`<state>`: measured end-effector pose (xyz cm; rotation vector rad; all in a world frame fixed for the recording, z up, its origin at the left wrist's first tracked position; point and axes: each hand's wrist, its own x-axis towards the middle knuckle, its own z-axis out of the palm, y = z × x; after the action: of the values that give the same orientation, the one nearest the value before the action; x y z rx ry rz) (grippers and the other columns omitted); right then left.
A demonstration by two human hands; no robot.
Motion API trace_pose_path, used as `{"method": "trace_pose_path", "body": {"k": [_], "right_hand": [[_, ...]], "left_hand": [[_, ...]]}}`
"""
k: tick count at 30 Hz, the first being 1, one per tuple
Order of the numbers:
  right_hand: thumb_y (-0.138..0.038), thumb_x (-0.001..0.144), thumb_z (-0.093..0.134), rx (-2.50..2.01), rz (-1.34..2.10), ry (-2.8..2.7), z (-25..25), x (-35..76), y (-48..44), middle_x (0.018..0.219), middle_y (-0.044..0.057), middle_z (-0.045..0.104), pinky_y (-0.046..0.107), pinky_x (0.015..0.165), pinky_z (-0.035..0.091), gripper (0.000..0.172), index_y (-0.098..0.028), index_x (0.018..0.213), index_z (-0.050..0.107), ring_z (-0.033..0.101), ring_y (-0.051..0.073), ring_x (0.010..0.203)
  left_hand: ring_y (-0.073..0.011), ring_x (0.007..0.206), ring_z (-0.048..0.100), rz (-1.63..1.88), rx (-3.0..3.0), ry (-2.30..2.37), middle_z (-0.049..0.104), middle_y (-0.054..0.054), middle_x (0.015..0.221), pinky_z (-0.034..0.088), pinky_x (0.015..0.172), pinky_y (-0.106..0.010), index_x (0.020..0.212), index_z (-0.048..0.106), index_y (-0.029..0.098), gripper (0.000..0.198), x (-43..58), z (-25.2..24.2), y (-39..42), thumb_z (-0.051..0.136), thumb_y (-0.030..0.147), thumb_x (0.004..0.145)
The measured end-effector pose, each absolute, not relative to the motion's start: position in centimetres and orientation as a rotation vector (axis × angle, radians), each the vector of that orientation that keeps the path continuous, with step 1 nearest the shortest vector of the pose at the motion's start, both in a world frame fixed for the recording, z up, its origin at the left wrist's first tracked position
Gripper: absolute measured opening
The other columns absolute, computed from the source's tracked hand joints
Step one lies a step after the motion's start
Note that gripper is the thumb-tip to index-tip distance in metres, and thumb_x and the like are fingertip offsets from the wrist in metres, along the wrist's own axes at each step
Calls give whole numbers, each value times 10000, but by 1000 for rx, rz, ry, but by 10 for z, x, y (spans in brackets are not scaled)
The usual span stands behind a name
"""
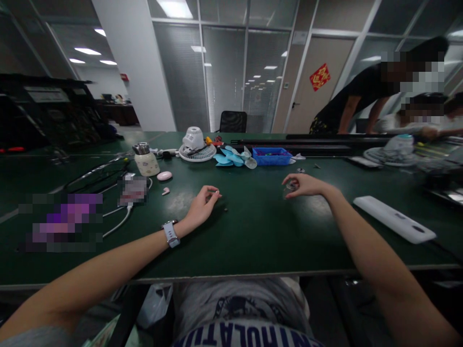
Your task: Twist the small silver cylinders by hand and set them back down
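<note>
My left hand [203, 206], with a watch [171, 233] on its wrist, hovers over the green table with thumb and fingertips pinched together. Whatever sits in that pinch is too small to make out. A tiny dark piece [226, 209] lies on the table just right of it. Farther right, my right hand [306, 185] is curled, thumb and fingers closed round a small round shiny piece [290, 185]; its kind is unclear. Beyond that hand lies another small round metal piece [300, 170].
Across the back stand a white fan body [193, 140], blue fan blades [229, 156] and a blue basket [272, 156] of small items. A bottle [145, 161] and a pink case [164, 176] are left; a white power strip [394, 218] lies right. People are at the far right.
</note>
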<state>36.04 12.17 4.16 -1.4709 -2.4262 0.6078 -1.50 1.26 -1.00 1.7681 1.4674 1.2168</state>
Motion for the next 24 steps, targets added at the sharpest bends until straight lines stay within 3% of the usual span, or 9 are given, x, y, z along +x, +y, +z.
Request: {"method": "trace_pose_path", "body": {"k": [7,12,14,17,19,21,24], "right_hand": [[-275,657,781,-2144,147,-1860,26,465,150,1052,159,658,375,833,447,498,-140,1115,638,612,264,946],[-332,601,828,-2311,-41,-1610,36,458,142,1167,251,600,522,888,381,792,-118,1292,508,567,383,1064],[-342,683,771,-2178,-282,-1539,47,427,133,1219,272,574,556,940,337,787,-109,1360,445,525,404,1140],[-289,835,596,-1633,-538,-1694,52,350,107,1237,207,598,535,989,322,528,-132,1330,501,520,352,1173],[-319,897,523,-1215,-391,-2077,41,291,82,1258,131,620,498,1019,331,419,-185,1294,553,539,290,1179],[-380,918,514,-860,-201,-2445,22,241,57,1344,71,581,483,1081,288,449,-251,1349,524,475,249,1279],[-370,943,495,-669,22,-2638,-6,199,34,1349,43,582,478,1110,256,405,-277,1333,553,411,220,1346]], "left_hand": [[-199,875,678,1334,1670,1427,700,-68,946,501,764,-346,1096,445,195,299,-14,-12,14,493,408,893],[-183,782,676,1420,1584,1424,679,-41,855,507,708,-326,1048,445,192,256,-11,-10,15,520,356,866],[-176,743,669,1465,1555,1438,669,-26,818,503,686,-317,1030,445,195,244,-11,-9,15,531,339,853],[-165,699,658,1523,1515,1447,655,-8,776,496,656,-300,1015,442,200,225,-12,-8,15,533,294,833],[-157,681,651,1557,1503,1440,649,0,760,492,642,-289,1010,439,201,213,-13,-8,16,523,269,826],[-151,667,645,1577,1504,1435,645,6,752,490,632,-282,1006,438,202,208,-13,-8,16,516,261,823],[-146,649,637,1582,1517,1434,639,11,743,486,618,-273,996,440,203,205,-13,-9,16,517,262,815]]}}
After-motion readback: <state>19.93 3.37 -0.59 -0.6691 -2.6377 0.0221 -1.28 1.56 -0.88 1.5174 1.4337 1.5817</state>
